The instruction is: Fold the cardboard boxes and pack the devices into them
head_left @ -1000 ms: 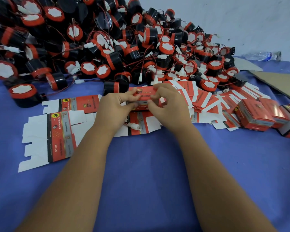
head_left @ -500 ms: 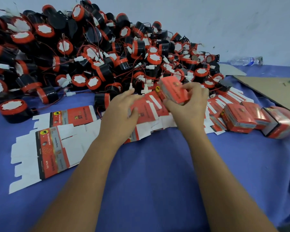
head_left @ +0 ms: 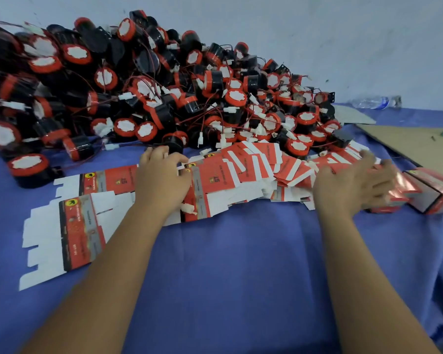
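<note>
Your left hand (head_left: 161, 180) lies palm down on the flat box blanks (head_left: 230, 180), fingers loosely curved toward a black device (head_left: 173, 145) at the foot of the heap; you cannot tell from here whether the fingertips grasp it or only touch it. The blank just right of that hand lies flat with its long axis running away from you, its white flaps pointing toward the heap. More blanks fan out rightward from your left thumb toward your right wrist, overlapping like tiles.

Your right hand (head_left: 356, 182) is blurred, fingers spread and straight, resting against a folded box (head_left: 394, 192) just beyond the fingertips; it grips nothing. Further right of it stand more closed boxes (head_left: 435, 195), side by side, their long axes pointing away to the right; their contents are hidden.

The heap of devices (head_left: 164, 85) rises beyond both hands on the blue cloth (head_left: 241, 264).
</note>
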Demonstrator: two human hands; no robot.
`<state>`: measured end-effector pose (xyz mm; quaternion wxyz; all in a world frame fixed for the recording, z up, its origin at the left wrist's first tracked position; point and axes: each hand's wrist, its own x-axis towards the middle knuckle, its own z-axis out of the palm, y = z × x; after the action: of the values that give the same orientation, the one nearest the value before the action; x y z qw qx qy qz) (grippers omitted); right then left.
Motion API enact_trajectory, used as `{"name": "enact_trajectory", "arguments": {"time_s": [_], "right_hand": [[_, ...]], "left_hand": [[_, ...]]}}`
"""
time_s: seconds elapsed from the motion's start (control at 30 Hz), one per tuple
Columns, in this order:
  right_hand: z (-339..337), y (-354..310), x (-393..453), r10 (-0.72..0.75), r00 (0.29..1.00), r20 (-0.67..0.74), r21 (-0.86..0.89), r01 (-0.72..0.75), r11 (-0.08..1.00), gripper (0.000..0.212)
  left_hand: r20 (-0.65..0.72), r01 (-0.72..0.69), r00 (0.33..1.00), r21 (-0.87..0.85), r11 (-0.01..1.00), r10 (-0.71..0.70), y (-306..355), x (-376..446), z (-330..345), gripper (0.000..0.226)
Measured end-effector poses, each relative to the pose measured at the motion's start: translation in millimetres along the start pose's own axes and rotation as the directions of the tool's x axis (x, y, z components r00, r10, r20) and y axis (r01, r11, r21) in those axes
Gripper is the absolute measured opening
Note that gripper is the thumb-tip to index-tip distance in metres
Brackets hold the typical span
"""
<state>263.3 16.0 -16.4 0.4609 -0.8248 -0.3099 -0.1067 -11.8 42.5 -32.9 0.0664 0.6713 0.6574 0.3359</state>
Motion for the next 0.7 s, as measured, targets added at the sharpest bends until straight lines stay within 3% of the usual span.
{"name": "enact_trajectory", "arguments": {"time_s": [0.07,0.13,0.23,0.27,0.33,0.4,0.5,0.6,0.7], "right_hand": [[5,-29,-15,-0.161,0.987,-0.008,0.064,0.161,0.985,0.054],[14,-58,-33,-0.329,0.928,0.176,0.181,0.299,0.937,0.040],[21,-87,-71,-0.466,0.690,0.554,0.391,0.279,0.877,0.027],[24,-91,-82,-0.498,0.606,0.621,0.358,0.345,0.867,0.032],[33,-92,-100,-0.495,0.462,0.736,0.161,0.591,0.791,0.066],[39,-90,-109,-0.482,0.385,0.787,0.038,0.750,0.660,0.093],[45,-82,-109,-0.486,0.432,0.760,0.061,0.697,0.714,0.097],[47,-74,-102,-0.433,0.613,0.661,0.002,0.576,0.818,0.095],[48,-64,-91,-0.404,0.715,0.571,-0.046,0.520,0.853,0.084]], "left_hand": [[-0.014,-0.014,1.000,0.042,0.999,0.015,-3,2,-2,0.032],[0.001,-0.019,1.000,0.096,0.995,0.019,-4,3,1,0.034],[0.058,0.003,0.998,0.190,0.982,-0.015,-13,2,5,0.032],[0.069,0.019,0.997,0.225,0.974,-0.035,-17,2,6,0.030],[0.048,0.062,0.996,0.285,0.956,-0.078,-26,3,4,0.031],[-0.004,0.109,0.994,0.302,0.947,-0.113,-33,3,0,0.035],[-0.054,0.092,0.995,0.286,0.954,-0.080,-34,2,-4,0.035],[-0.060,-0.038,0.997,0.192,0.981,0.050,-25,-2,-5,0.033],[0.126,-0.157,0.980,0.013,0.988,0.154,-8,-11,-3,0.038]]}}
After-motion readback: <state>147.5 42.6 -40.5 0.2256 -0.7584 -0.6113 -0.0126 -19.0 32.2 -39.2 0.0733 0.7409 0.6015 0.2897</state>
